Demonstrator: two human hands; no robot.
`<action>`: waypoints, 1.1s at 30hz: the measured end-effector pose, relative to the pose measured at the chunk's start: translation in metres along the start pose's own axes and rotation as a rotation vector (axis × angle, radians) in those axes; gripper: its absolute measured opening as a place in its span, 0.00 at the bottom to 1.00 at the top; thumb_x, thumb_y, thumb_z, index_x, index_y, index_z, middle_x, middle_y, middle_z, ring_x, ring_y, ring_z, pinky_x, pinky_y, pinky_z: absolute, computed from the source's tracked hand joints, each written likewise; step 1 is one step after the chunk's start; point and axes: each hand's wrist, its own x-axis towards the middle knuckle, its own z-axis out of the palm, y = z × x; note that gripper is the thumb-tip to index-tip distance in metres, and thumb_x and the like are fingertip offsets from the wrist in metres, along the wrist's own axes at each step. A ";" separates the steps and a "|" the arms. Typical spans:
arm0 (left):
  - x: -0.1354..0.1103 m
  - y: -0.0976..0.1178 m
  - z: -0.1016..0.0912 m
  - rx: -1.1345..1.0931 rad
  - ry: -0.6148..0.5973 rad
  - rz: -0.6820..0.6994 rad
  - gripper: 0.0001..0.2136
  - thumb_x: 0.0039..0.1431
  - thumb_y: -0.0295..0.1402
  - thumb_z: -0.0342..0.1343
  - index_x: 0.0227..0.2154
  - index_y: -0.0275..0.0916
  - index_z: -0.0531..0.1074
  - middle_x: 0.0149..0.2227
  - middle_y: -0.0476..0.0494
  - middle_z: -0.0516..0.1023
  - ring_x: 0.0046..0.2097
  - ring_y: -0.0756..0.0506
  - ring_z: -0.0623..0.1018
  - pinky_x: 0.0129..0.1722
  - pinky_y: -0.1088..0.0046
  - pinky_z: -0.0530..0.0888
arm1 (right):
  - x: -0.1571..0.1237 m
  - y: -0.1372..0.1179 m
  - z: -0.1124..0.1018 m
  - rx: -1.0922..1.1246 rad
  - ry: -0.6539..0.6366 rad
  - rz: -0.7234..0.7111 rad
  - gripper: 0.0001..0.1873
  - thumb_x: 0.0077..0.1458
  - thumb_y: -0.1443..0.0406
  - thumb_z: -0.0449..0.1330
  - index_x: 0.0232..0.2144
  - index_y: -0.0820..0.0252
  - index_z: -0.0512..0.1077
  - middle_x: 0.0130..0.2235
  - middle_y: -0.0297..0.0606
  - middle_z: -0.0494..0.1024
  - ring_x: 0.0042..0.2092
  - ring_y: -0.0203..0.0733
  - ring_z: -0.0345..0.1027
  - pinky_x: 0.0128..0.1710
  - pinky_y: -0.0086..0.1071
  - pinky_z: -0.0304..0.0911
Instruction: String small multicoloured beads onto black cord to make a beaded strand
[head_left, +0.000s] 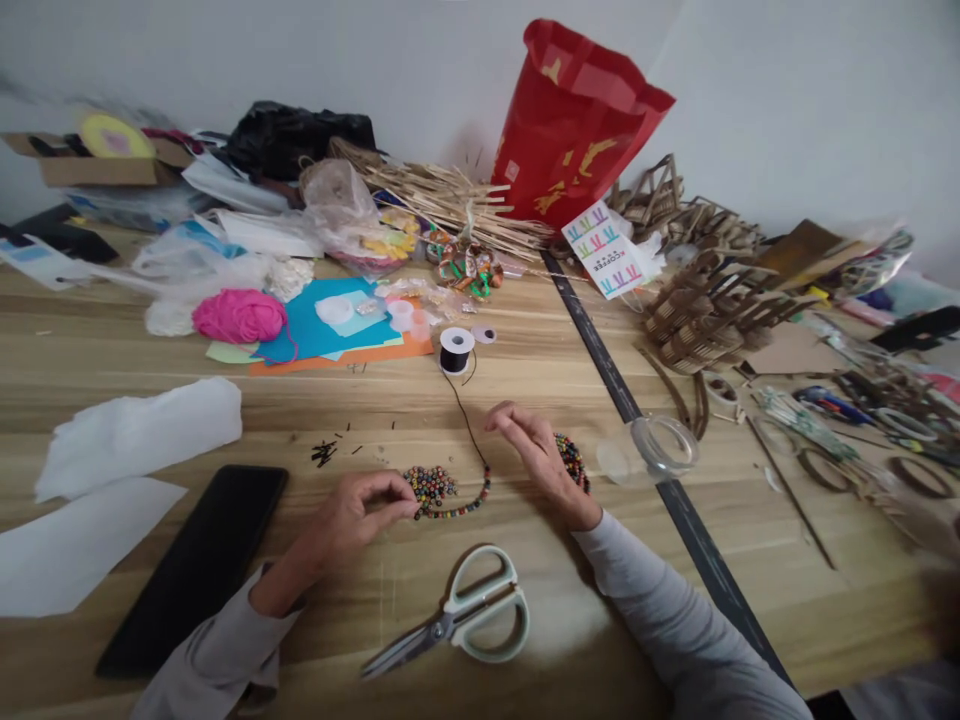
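Note:
My left hand (367, 505) is closed in a pinch at the near end of a beaded cord (457, 514), just left of a small heap of multicoloured beads (429, 484). The threaded beads curve along the heap's front and up its right side. From them a bare black cord runs up to a white spool (456, 350) wound with black cord. My right hand (531, 450) is to the right of this cord, its fingers stretched out with nothing visible in them. Partly hidden behind that hand lies a coil of strung beads (571, 462).
Scissors (472, 612) lie in front of the hands, a black phone-like slab (196, 570) to the left. A clear tape roll (664, 446) is to the right. Pink yarn (240, 316), a red bag (574, 130) and small woven baskets (697, 315) stand farther back.

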 end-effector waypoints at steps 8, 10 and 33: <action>-0.001 0.002 0.002 -0.110 -0.041 0.008 0.06 0.55 0.32 0.57 0.25 0.38 0.75 0.37 0.42 0.83 0.41 0.43 0.80 0.42 0.68 0.73 | 0.004 -0.008 -0.019 -0.704 -0.544 -0.185 0.08 0.61 0.73 0.52 0.29 0.63 0.68 0.33 0.36 0.69 0.32 0.34 0.63 0.32 0.27 0.54; -0.002 0.004 0.003 -0.124 -0.061 -0.018 0.06 0.57 0.33 0.55 0.28 0.38 0.74 0.37 0.42 0.83 0.39 0.44 0.80 0.41 0.68 0.74 | 0.002 -0.010 -0.018 -0.790 -0.610 -0.196 0.07 0.59 0.74 0.54 0.30 0.62 0.68 0.33 0.36 0.69 0.33 0.34 0.63 0.32 0.27 0.53; -0.005 0.004 0.014 -0.240 -0.061 -0.108 0.07 0.63 0.36 0.47 0.31 0.40 0.62 0.29 0.46 0.79 0.32 0.46 0.80 0.34 0.68 0.76 | -0.006 -0.015 0.002 -0.770 -0.703 -0.326 0.04 0.59 0.72 0.57 0.33 0.61 0.70 0.32 0.36 0.73 0.34 0.36 0.66 0.33 0.28 0.56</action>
